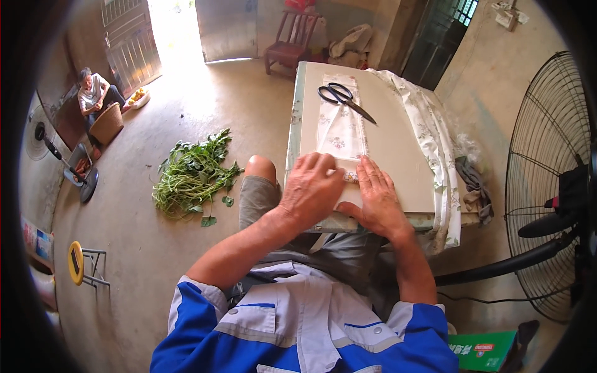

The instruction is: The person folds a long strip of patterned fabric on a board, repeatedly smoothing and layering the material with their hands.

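My left hand [313, 189] is at the near end of a strip of white floral fabric [340, 135] on the table board; its fingers are curled, slightly blurred, and what they hold is hidden. My right hand [377, 198] lies flat with fingers stretched forward, pressing on the fabric's near right edge. Between the hands shows a small flower-patterned piece [350, 176]. Black-handled scissors [347, 100] rest on the far part of the strip, blades pointing right and towards me. A long white leaf-patterned cloth [426, 135] drapes along the table's right side and over its near corner.
A standing fan [550, 186] is close on the right. Leafy greens [196, 175] lie on the floor at left. Beyond are a seated person [95, 95], a woven basket [107, 124] and a red wooden chair [290, 49]. A yellow-topped stool [76, 263] stands lower left.
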Demonstrator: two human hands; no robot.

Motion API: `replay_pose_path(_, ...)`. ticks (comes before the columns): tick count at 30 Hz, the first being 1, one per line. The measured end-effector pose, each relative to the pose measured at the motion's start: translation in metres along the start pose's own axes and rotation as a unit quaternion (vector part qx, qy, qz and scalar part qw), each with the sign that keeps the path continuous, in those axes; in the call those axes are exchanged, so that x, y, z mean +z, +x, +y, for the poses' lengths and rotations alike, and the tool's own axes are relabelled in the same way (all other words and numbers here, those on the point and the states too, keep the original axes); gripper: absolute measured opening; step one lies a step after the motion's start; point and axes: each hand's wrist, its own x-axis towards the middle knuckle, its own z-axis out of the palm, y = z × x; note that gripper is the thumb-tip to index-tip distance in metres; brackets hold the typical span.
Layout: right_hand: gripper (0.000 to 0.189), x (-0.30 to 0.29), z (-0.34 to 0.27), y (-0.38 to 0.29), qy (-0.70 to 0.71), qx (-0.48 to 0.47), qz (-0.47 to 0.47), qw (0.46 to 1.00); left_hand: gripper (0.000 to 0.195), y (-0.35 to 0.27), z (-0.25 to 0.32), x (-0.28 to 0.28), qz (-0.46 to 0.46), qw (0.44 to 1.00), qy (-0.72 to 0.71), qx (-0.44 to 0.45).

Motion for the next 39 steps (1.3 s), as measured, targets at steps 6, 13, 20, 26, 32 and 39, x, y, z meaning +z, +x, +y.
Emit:
replay_pose_path(6, 0.079, 0.006, 0.008, -0.003, 0.026, -0.021, 0.014, 0.999, 0.070, 0.006, 0.017, 0.025, -0.064, 0.987, -0.138, 0.050)
replay_pose_path(13, 0.088, 0.004, 0.005, -0.002, -0.002, -0.017, 0.012, 1.000, 0.102, -0.005, -0.018, 0.019, -0.156, 0.985, -0.055, 0.041)
replay_pose_path(20, 0.105, 0.001, 0.007, -0.001, 0.008, -0.019, 0.016, 1.000, 0.114, -0.020, -0.042, 0.001, -0.158, 0.986, -0.049, 0.034)
replay_pose_path(26, 0.107, -0.005, -0.009, 0.007, -0.024, -0.031, 0.009, 0.999, 0.113, -0.023, -0.042, 0.001, -0.162, 0.986, -0.033, 0.031)
replay_pose_path(32, 0.110, 0.011, -0.038, 0.012, 0.054, -0.107, 0.016, 0.993, 0.109, -0.026, -0.048, 0.006, -0.147, 0.987, -0.011, 0.064)
replay_pose_path(39, 0.109, -0.001, -0.015, -0.007, -0.002, -0.061, -0.014, 0.998, 0.112, -0.025, -0.042, 0.005, -0.131, 0.990, -0.027, 0.050)
